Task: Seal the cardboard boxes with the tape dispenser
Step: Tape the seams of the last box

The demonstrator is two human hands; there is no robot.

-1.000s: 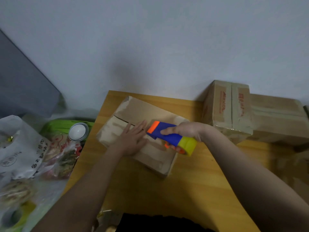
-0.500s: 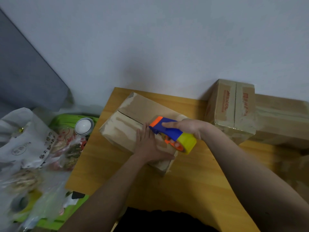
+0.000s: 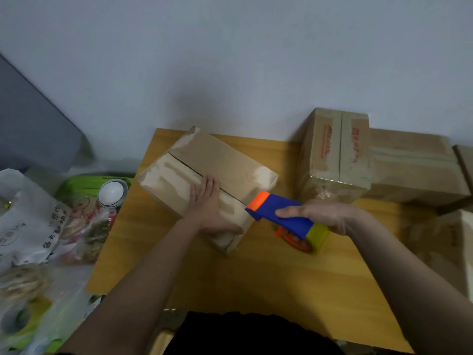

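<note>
Brown cardboard box, top seam untaped

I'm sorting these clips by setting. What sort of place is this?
Probably a home packing corner, not a warehouse: a small wooden table against a plain wall, cardboard boxes stacked beside it, and printed plastic bags of food piled alongside.

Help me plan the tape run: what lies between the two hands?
In the head view, the tape dispenser's orange nose and the box's near corner separate left hand from right hand.
</note>
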